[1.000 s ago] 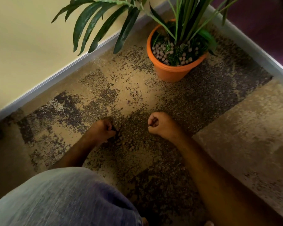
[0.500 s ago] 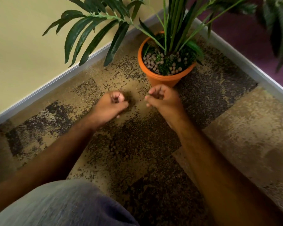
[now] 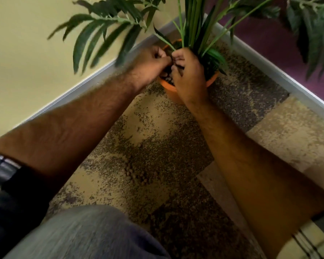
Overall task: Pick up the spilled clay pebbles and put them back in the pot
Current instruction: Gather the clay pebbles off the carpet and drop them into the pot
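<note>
Both hands hover over the orange pot: left hand and right hand have curled fingers; whether they hold pebbles cannot be told. Spilled clay pebbles lie on the carpet, well short of the pot.
</note>
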The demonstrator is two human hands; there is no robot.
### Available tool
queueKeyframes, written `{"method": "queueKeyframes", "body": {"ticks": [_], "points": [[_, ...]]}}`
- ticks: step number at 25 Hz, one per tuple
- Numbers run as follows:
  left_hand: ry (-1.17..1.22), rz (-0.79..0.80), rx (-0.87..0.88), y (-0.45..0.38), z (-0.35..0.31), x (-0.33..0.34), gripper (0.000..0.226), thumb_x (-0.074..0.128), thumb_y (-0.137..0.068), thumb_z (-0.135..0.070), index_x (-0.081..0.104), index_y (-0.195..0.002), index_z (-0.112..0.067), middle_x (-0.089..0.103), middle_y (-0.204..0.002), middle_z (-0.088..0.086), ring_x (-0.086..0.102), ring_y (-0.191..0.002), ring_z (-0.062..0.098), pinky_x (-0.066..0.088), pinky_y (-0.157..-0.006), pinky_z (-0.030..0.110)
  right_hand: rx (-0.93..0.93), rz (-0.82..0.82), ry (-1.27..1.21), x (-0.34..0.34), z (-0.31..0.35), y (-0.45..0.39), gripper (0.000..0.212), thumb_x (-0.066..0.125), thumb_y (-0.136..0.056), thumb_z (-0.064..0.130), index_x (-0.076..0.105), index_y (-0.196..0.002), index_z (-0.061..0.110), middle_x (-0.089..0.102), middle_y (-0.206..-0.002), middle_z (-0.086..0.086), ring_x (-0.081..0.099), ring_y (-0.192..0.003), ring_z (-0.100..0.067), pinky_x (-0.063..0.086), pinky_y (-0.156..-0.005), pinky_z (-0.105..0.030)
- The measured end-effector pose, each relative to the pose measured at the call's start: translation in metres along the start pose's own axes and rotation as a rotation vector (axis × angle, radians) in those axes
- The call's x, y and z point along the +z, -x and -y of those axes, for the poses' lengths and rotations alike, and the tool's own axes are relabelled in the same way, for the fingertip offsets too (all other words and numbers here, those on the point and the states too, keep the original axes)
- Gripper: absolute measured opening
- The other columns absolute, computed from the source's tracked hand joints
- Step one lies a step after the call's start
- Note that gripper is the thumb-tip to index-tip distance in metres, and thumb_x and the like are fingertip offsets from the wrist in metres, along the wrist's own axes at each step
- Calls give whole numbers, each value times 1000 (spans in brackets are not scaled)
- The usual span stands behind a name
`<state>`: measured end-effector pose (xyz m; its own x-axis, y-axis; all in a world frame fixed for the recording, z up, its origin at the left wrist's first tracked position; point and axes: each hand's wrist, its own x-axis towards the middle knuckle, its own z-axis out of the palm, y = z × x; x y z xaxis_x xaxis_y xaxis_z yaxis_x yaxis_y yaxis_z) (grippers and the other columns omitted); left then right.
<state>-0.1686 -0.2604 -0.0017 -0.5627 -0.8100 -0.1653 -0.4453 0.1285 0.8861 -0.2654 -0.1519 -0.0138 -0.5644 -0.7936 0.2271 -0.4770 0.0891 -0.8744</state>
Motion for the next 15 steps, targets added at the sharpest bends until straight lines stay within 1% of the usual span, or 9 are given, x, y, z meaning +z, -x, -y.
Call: {"method": "queueKeyframes", "body": {"ticks": [2, 4, 5, 7, 8, 11, 12, 13, 15], "points": [[32, -19, 9, 1, 5, 0, 5, 68, -84, -22, 63, -85, -23, 69, -83, -1, 73, -84, 23, 62, -81, 48, -40, 77, 58, 0, -4, 6, 44, 55, -89, -8, 55, -132, 2, 60, -135, -10, 53, -130, -19, 43, -110, -36], [83, -30, 6, 5, 11, -3, 7, 68, -87, -14, 64, -90, -19, 69, -86, 0, 72, -82, 16, 63, -80, 43, -60, 101, 69, -4, -10, 13, 46, 51, -91, -8, 54, -135, 4, 56, -140, -8, 48, -135, -18, 39, -115, -33], [89, -41, 7, 8, 14, -6, 7, 67, -88, -13, 64, -92, -18, 68, -88, 0, 70, -80, 12, 63, -79, 38, -57, 106, 54, -8, -13, 15, 45, 49, -92, -7, 54, -136, 5, 56, -141, -7, 48, -136, -17, 38, -115, -29], [42, -70, 12, 16, 22, -15, 7, 65, -90, -14, 64, -97, -17, 68, -94, 0, 67, -82, 9, 60, -76, 30, -60, 111, -2, -15, -19, 20, 41, 48, -95, -3, 55, -134, 7, 58, -139, -6, 51, -133, -14, 41, -111, -21], [10, -84, 10, 22, 28, -20, 10, 64, -91, -16, 65, -100, -16, 68, -97, 2, 67, -83, 10, 59, -75, 28, -71, 102, -21, -18, -22, 23, 37, 49, -96, 1, 56, -131, 8, 60, -135, -5, 54, -129, -12, 43, -108, -19], [-4, -108, -48, 48, 57, -37, 14, 64, -92, -21, 66, -105, -18, 70, -103, 4, 68, -83, 10, 58, -71, 22, -84, 93, -48, -19, -29, 47, 22, 56, -95, 12, 62, -116, 11, 63, -120, -1, 60, -109, -4, 48, -91, -8], [-1, -117, -84, 59, 72, -41, 14, 64, -93, -22, 66, -106, -19, 70, -104, 3, 69, -86, 11, 58, -71, 21, -65, 129, -39, -14, -32, 59, 18, 57, -95, 16, 62, -112, 13, 63, -116, 1, 60, -103, -3, 48, -85, -7], [5, -132, -130, 72, 87, -43, 14, 64, -95, -21, 67, -108, -19, 70, -105, 1, 69, -89, 13, 58, -71, 21, -26, 197, -17, -7, -36, 74, 17, 58, -96, 19, 63, -111, 14, 63, -114, 2, 60, -100, -3, 49, -82, -8], [44, -162, -225, 99, 119, -41, 13, 63, -97, -19, 66, -109, -22, 70, -105, -1, 70, -91, 18, 57, -67, 22, 101, 407, 39, 12, -44, 106, 21, 58, -97, 19, 62, -117, 15, 63, -118, 0, 61, -105, -9, 50, -83, -14]]}}
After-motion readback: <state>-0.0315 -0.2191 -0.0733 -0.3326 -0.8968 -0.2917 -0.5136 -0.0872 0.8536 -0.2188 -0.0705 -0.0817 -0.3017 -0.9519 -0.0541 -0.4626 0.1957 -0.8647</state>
